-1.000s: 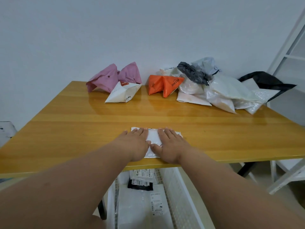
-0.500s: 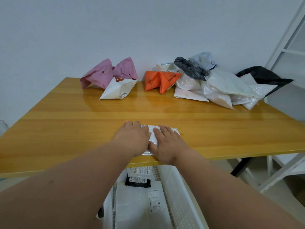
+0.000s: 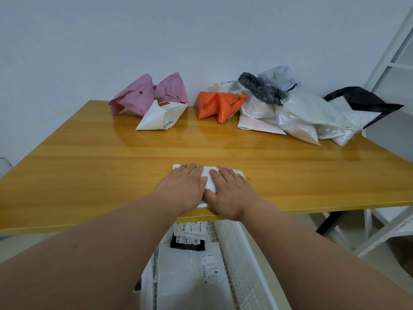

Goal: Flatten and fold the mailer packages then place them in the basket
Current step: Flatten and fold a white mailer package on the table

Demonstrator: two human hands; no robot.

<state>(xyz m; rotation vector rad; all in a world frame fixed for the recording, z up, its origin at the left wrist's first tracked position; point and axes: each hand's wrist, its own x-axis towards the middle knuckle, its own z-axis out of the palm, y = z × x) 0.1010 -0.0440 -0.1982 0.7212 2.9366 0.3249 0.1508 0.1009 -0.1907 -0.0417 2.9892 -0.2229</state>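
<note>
Two hands flat in my head view: left hand (image 3: 183, 189) and right hand (image 3: 230, 193) press, fingers straight, grasping nothing, on the folded white mailer (image 3: 209, 179) at the tabletop (image 3: 89, 171) near edge. Basket (image 3: 243, 260) sits below, holding flattened mailers.

Left hand (image 3: 183, 186), curled over the small folded white plastic mailer (image 3: 209, 182) 0.5 s ago, now lies flat; right hand (image 3: 228, 191) has spread rightward.
</note>
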